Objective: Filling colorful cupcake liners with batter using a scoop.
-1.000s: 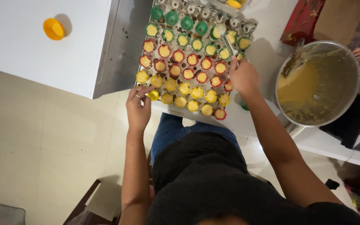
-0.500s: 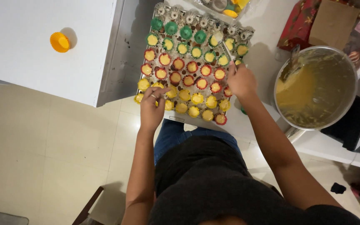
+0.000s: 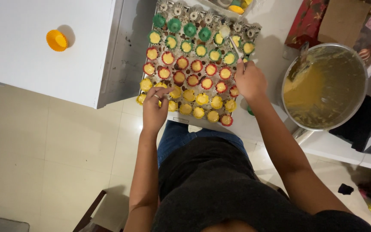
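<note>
A metal baking tray holds rows of small cupcake liners: green at the far end, red in the middle, yellow nearest me. Most hold yellow batter. My left hand rests on the tray's near left corner, fingertips on a yellow liner. My right hand grips a spoon whose bowl reaches over the green liners at the far right.
A large metal bowl of yellow batter, a utensil in it, stands to the right. One empty orange liner lies on the white counter at left. Red packages sit at the far right. Tiled floor lies below.
My left hand moved from the tray's near left edge up onto the yellow liners. My right hand shifted slightly with the spoon toward the far right rows.
</note>
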